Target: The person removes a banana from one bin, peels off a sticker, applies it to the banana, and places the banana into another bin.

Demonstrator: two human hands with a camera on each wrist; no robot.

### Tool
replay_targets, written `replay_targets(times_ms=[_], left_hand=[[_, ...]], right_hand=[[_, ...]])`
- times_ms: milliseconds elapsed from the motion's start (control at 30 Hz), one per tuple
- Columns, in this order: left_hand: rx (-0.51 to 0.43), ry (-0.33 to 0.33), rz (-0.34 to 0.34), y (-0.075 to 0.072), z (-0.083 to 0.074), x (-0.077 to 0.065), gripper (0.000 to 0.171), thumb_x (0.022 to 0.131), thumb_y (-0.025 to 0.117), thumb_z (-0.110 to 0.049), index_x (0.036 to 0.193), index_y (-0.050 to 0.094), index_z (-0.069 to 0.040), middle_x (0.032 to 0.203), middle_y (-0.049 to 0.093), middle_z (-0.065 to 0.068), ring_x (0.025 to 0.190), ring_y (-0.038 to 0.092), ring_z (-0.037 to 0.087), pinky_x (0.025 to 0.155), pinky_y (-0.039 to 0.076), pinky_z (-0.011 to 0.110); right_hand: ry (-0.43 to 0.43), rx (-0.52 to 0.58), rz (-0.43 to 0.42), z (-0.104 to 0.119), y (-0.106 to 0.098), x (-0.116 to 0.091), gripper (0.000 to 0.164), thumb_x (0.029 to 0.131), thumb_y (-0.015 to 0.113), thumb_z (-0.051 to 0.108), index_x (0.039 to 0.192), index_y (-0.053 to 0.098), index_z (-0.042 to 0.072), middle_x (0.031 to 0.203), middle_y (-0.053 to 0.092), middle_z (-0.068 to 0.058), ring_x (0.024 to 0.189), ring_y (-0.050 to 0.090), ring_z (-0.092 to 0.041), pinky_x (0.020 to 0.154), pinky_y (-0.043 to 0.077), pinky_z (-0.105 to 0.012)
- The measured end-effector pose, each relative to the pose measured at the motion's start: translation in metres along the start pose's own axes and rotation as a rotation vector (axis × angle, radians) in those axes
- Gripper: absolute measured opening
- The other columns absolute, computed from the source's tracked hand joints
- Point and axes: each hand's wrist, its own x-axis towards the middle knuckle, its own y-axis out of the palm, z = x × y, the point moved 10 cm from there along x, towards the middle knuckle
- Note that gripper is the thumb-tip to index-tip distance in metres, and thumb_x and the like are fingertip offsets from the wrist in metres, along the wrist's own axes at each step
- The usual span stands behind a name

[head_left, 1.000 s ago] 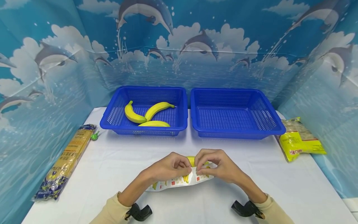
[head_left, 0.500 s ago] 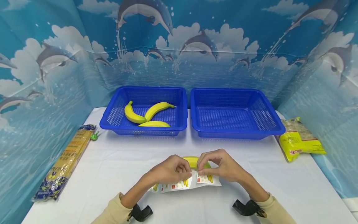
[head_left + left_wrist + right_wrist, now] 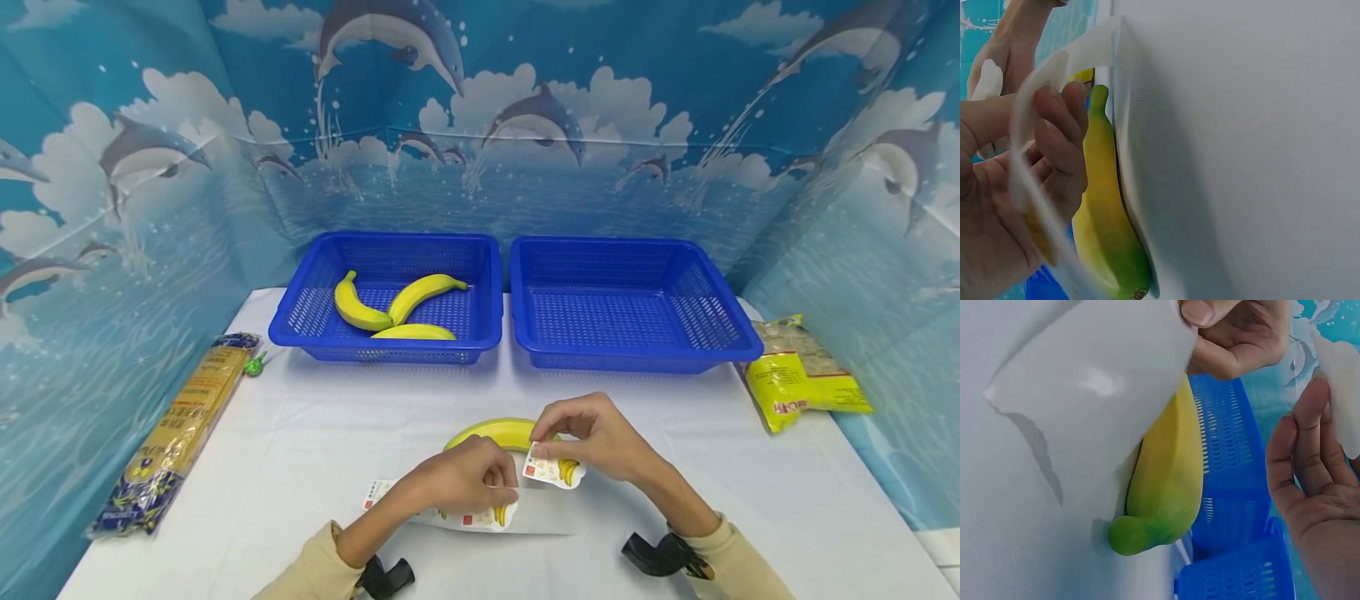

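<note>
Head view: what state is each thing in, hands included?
Left hand, pinching the label strip
Label strip, bare at its right end
Right hand, pinching loose label
Loose label, off the strip
Front banana, lying on the table
Left basket, upright, holding three bananas
Right basket, upright
Noodle packet, lying flat
Yellow bag, lying down
Green object, state unclear

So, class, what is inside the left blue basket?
Three bananas show there. The blue basket hides part of the nearest banana behind its front rim; anything directly beneath the bananas is covered.
</note>
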Motion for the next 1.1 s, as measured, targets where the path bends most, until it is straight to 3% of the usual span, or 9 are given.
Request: replay_targets(times_ms=[233,367,500,700,1100], left_hand=[[0.084,-0.003,-0.035,0.0,0.002,0.0,0.012,0.099,0.081,-0.014,0.087,0.078,-0.016,0.076,0.067,-0.014,0.065,0.06,0.0,0.067,0.055,0.018],[0.106,-0.011,-0.066,-0.005,-0.002,-0.004,0.005,0.097,0.083,-0.017,0.094,0.081,-0.013,0.082,0.072,-0.013,0.074,0.064,-0.002,0.074,0.057,0.018],[0.04,-0.004,-0.069,-0.011,-0.005,-0.006,0.013,0.096,0.084,-0.015,0.107,0.082,-0.007,0.091,0.078,-0.009,0.084,0.069,-0.001,0.08,0.059,0.018],[-0.073,0.014,-0.041,-0.013,-0.002,-0.005,0.013,0.096,0.083,-0.012,0.106,0.081,-0.005,0.094,0.079,-0.006,0.086,0.072,0.002,0.082,0.06,0.019],[-0.12,-0.01,0.0,-0.006,0.005,-0.003,0.011,0.097,0.082,-0.015,0.105,0.081,-0.007,0.096,0.08,-0.006,0.088,0.073,0.005,0.082,0.061,0.021]], right_hand=[[0.058,-0.079,-0.055,-0.006,-0.005,0.003,0.011,0.091,0.081,-0.007,0.101,0.08,-0.002,0.094,0.081,-0.012,0.085,0.076,-0.016,0.077,0.065,-0.031],[0.085,-0.098,-0.072,-0.01,-0.007,0.003,0.01,0.092,0.082,-0.004,0.101,0.081,-0.002,0.094,0.081,-0.014,0.083,0.076,-0.014,0.075,0.065,-0.029],[0.089,-0.093,-0.074,-0.013,-0.006,0.004,0.01,0.092,0.08,-0.005,0.102,0.081,-0.003,0.095,0.081,-0.015,0.083,0.076,-0.014,0.073,0.065,-0.028],[0.082,-0.088,-0.079,-0.015,-0.006,0.004,0.011,0.091,0.08,-0.007,0.102,0.08,-0.005,0.095,0.081,-0.017,0.084,0.077,-0.014,0.073,0.065,-0.028],[0.123,-0.105,-0.091,-0.021,-0.007,0.005,0.011,0.092,0.081,-0.004,0.103,0.081,-0.004,0.097,0.081,-0.014,0.089,0.077,-0.017,0.079,0.066,-0.029]])
